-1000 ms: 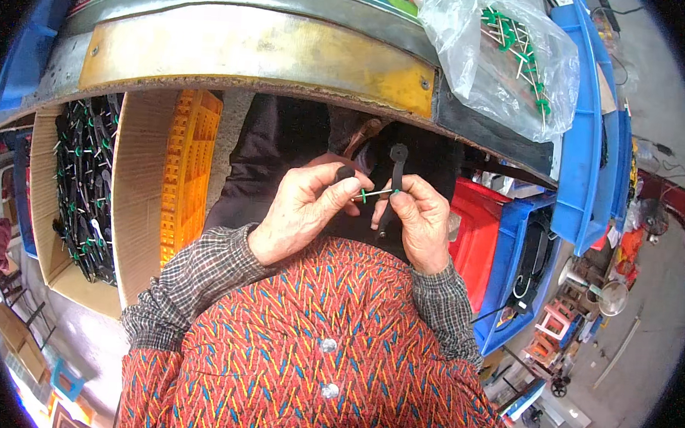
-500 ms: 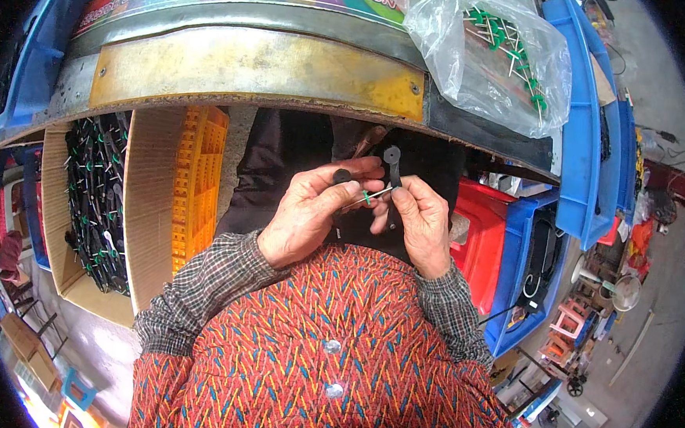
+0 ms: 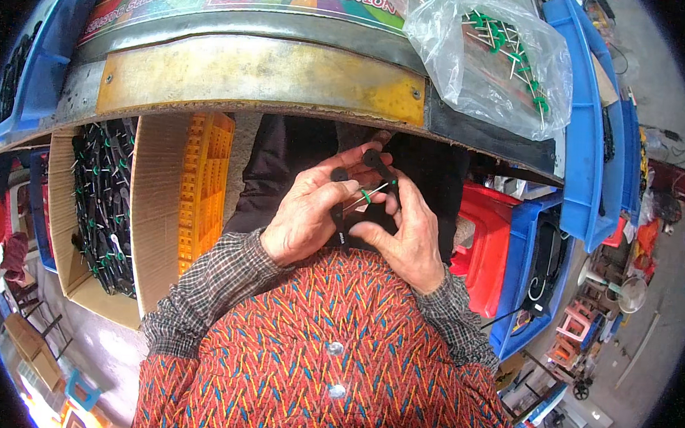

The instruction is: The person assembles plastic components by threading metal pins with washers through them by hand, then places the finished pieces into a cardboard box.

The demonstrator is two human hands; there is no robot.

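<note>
My left hand (image 3: 305, 213) grips a slim black part (image 3: 342, 184) with a round end between thumb and fingers. A thin pale pin with a green collar (image 3: 365, 196) runs from it to a second black part (image 3: 377, 163), which also has a round end and leans up to the left. The curled fingers of my right hand (image 3: 415, 238) rest against this second part's lower end, partly hiding it. My right thumb stands apart below the pin. Both hands are over my lap, just below the bench edge.
A metal-edged bench (image 3: 265, 76) spans the top, bearing a clear bag (image 3: 488, 70) of green-and-white pins. At left stand a cardboard box (image 3: 155, 195) of black parts with green pins and an orange crate (image 3: 207, 182). Red (image 3: 485, 246) and blue bins (image 3: 523, 280) stand at right.
My right thumb has come off the second black part and moved down, away from the fingers. That part has turned from upright to leaning left. My left hand keeps its grip.
</note>
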